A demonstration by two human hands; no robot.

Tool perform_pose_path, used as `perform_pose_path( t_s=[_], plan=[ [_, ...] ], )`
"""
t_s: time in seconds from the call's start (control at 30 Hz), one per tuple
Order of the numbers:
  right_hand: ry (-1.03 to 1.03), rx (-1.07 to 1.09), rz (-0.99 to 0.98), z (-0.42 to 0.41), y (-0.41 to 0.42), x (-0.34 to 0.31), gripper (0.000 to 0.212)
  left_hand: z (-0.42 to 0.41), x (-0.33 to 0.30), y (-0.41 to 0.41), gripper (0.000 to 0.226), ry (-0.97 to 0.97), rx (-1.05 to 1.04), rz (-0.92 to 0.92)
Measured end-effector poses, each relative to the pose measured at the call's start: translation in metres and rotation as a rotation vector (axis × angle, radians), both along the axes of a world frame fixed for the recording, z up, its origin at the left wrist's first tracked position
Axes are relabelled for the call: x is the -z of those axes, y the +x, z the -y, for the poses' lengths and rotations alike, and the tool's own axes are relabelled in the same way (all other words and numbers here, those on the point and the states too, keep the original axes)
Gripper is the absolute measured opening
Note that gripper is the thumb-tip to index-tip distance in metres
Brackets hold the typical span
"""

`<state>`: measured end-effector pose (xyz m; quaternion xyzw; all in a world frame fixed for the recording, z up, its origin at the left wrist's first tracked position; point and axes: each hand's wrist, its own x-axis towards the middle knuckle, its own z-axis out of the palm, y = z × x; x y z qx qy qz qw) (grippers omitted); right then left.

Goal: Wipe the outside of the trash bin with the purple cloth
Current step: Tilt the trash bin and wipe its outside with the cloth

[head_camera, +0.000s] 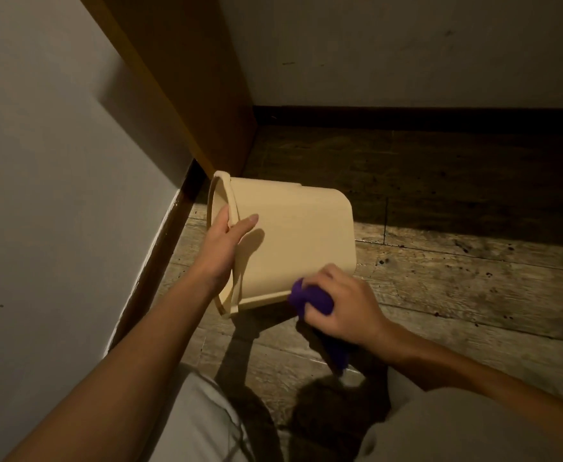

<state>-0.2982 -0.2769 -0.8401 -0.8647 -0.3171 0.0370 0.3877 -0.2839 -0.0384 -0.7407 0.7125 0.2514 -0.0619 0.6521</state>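
A cream plastic trash bin (293, 235) is tipped on its side above the wooden floor, its open mouth toward the left wall and its base pointing right. My left hand (221, 243) grips the rim, thumb on the outer wall and fingers hidden inside the mouth. My right hand (342, 303) is closed around a bunched purple cloth (310, 300), pressed against the bin's near lower edge close to the base. A tail of the cloth hangs below my right wrist.
A white wall (56, 195) with a dark skirting board runs along the left. A wooden panel (190, 78) stands in the corner behind the bin. Worn floorboards (457, 268) stretch to the right and back. My knees in light trousers (473, 428) fill the bottom.
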Motion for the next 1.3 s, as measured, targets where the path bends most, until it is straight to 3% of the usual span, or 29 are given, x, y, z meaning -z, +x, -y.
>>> perform_pose_path(
  t_s=[0.07, 0.13, 0.2, 0.3, 0.4, 0.5, 0.57, 0.7, 0.83, 0.97, 1.07, 1.17, 1.3],
  plan=[
    [0.121, 0.108, -0.044, -0.006, 0.020, -0.015, 0.041, -0.003, 0.001, -0.004, 0.058, -0.095, 0.073, -0.039],
    [0.255, 0.262, -0.155, -0.009, 0.042, -0.027, 0.040, -0.005, 0.002, -0.011, 0.071, -0.002, 0.160, -0.155],
    [0.353, 0.405, -0.235, -0.009, 0.062, -0.033, 0.032, -0.007, 0.004, -0.022, 0.062, 0.176, 0.292, -0.315],
    [0.401, 0.504, -0.271, -0.009, 0.080, -0.034, 0.027, -0.009, 0.005, -0.030, 0.035, 0.163, 0.314, -0.447],
    [0.425, 0.532, -0.308, -0.008, 0.084, -0.029, 0.026, -0.009, 0.000, -0.023, 0.031, 0.128, 0.214, -0.362],
    [0.429, 0.576, -0.314, -0.007, 0.086, -0.025, 0.028, -0.007, -0.006, -0.015, 0.055, -0.015, 0.096, -0.174],
    [0.448, 0.604, -0.353, -0.008, 0.087, -0.024, 0.029, 0.002, -0.008, -0.014, 0.066, -0.023, 0.137, -0.148],
    [0.491, 0.637, -0.460, -0.017, 0.087, -0.029, 0.030, 0.026, -0.002, -0.017, 0.043, 0.260, 0.290, -0.186],
    [0.571, 0.538, -0.374, -0.034, 0.089, -0.051, 0.045, 0.022, -0.010, -0.014, 0.036, 0.168, 0.234, -0.088],
    [0.419, 0.330, -0.148, -0.071, 0.073, -0.063, 0.055, 0.024, -0.010, -0.008, 0.048, -0.023, 0.038, -0.043],
    [0.238, 0.261, 0.013, -0.079, 0.061, -0.042, 0.058, 0.021, -0.008, -0.007, 0.045, -0.015, -0.002, -0.027],
    [0.141, 0.339, 0.033, -0.052, 0.073, -0.014, 0.056, 0.015, -0.007, -0.007, 0.046, 0.082, 0.006, -0.053],
    [0.025, 0.574, -0.090, -0.005, 0.092, 0.020, 0.056, 0.008, -0.005, 0.001, 0.038, 0.135, -0.082, -0.072]
  ],
)
